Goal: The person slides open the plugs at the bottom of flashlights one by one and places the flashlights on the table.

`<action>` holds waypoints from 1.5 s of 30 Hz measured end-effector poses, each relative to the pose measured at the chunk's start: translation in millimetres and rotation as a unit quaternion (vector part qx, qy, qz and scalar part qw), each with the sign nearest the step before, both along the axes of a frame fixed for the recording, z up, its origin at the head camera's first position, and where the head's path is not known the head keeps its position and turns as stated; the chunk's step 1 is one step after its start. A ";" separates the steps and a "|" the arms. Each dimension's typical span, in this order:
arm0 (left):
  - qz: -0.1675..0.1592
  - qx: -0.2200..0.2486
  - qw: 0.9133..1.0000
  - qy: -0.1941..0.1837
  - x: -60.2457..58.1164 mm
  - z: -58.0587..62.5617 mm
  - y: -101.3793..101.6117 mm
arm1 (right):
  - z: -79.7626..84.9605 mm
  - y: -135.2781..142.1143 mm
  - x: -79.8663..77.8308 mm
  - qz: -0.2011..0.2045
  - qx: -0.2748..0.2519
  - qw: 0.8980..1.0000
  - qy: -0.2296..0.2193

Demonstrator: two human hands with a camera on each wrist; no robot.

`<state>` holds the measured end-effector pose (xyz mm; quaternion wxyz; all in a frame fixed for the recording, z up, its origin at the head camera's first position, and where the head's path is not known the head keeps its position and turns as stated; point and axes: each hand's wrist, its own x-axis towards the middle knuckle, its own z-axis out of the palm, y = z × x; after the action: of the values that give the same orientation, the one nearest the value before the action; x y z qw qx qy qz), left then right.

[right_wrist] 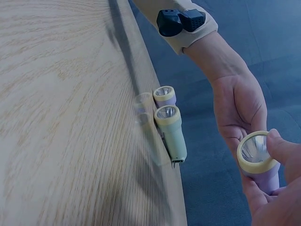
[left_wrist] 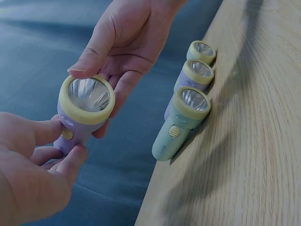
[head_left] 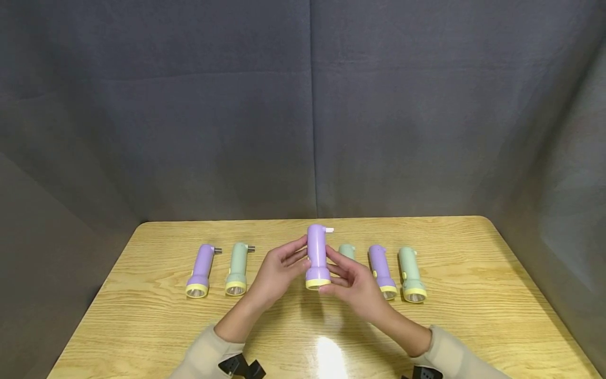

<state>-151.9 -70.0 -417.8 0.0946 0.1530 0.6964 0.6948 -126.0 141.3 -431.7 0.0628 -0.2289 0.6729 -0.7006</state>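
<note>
The purple flashlight is being gripped by both hands and is being held up off the desk, near its middle. Its body is being pinched between the thumb and fingers of the left hand, just beside the yellow switch. Its lens end is being clasped by the right hand, whose thumb is being pressed to the yellow rim while the fingers are being curled behind the body. The lens is being turned toward the person, and pale prongs are being shown at the other end, pointing right.

On the left of the desk, a second purple flashlight and a green flashlight are being displayed side by side, apart, with metal prongs jutting out. To the right, a row of three is being seen: a pale green flashlight, being mostly hidden by the right hand, a third purple flashlight, being partly covered, and an outer green flashlight.

Light sleeves are being worn, with black devices being carried at the wrists. The desk is being enclosed by dark grey cloth.
</note>
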 end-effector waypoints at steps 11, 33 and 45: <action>0.014 0.002 1.000 -0.009 0.1 -2.1 -0.6 | -1.9 -4.1 1.6 -0.007 -0.007 1.000 -0.027; 0.040 -0.009 0.998 -0.043 -1.6 -14.2 -16.4 | -18.8 -23.8 -4.7 0.013 -0.004 0.999 -0.051; 0.086 -0.027 0.995 -0.047 0.2 -24.9 -28.0 | -28.4 -45.5 -11.8 0.013 0.006 0.998 -0.060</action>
<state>-151.7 -98.0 -442.7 0.0712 0.0570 0.7203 0.6876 -137.7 95.8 -460.1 0.1131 -0.1948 0.6693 -0.7080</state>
